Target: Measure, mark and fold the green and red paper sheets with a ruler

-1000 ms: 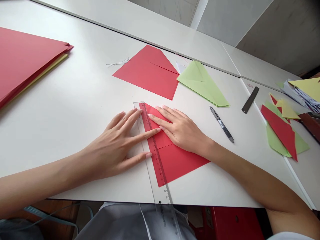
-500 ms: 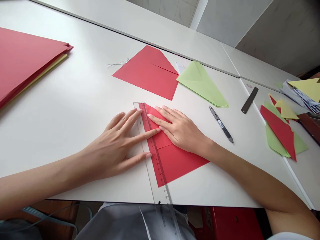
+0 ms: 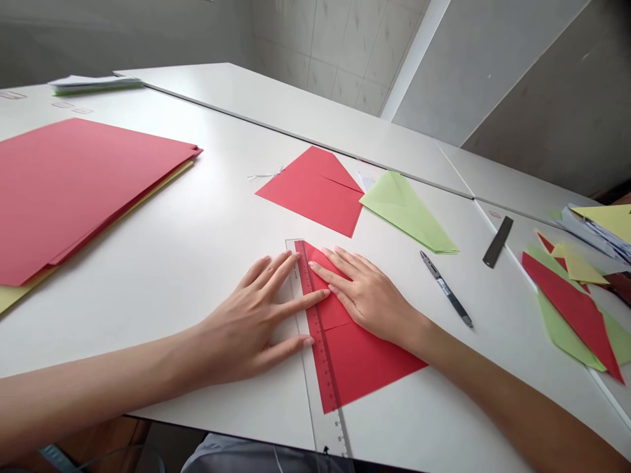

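A folded red paper (image 3: 362, 358) lies near the front edge of the white table (image 3: 197, 236). Along its left edge runs a clear plastic ruler (image 3: 325, 401), sticking out past the table edge. My left hand (image 3: 259, 315) lies flat with spread fingers, pressing the ruler and touching the paper's edge. My right hand (image 3: 367, 292) rests flat on the upper part of the red paper, fingers stretched toward the ruler. Neither hand grips anything.
A second folded red sheet (image 3: 318, 190) and a folded green sheet (image 3: 407, 210) lie farther back. A black pen (image 3: 446, 289) and a dark strip (image 3: 497, 242) lie to the right. Red and yellow card stack (image 3: 73, 190) at left; coloured paper scraps (image 3: 574, 302) at right.
The head camera has tilted up, so everything sits lower in view and more of the far table shows. Both hands, ruler and paper keep their positions on the table.
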A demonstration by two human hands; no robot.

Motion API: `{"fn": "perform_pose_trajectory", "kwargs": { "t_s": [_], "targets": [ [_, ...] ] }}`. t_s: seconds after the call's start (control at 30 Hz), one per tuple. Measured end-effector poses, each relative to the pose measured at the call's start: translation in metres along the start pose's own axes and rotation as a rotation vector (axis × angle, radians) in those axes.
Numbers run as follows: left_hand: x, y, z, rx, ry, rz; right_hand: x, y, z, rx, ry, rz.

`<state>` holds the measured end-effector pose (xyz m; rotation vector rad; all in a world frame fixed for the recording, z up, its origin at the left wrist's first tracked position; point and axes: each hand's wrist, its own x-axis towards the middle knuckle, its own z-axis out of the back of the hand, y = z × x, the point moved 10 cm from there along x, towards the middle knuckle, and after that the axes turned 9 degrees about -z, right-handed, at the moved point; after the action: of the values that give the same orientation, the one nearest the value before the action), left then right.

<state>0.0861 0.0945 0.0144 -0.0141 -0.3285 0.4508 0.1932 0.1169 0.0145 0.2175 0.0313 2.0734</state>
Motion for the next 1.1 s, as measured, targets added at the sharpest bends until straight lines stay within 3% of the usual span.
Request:
{"fn": "perform_pose_trajectory", "kwargs": {
  "t_s": [0.33,0.7,0.87,1.1],
  "targets": [
    [-0.002,0.000,0.007,0.002,-0.054,0.000,0.001,0.003,0.002,0.014,-0.018,0.007],
    [-0.001,-0.001,0.006,0.025,0.005,-0.001,0.003,0.001,0.001,0.062,0.019,-0.018],
    [0.000,-0.002,0.008,0.032,0.004,-0.003,0.017,-0.001,-0.004,0.037,0.101,-0.067],
    [-0.001,-0.003,0.006,0.017,0.003,-0.002,0.045,0.003,-0.001,-0.036,0.100,-0.064]
  ]
}}
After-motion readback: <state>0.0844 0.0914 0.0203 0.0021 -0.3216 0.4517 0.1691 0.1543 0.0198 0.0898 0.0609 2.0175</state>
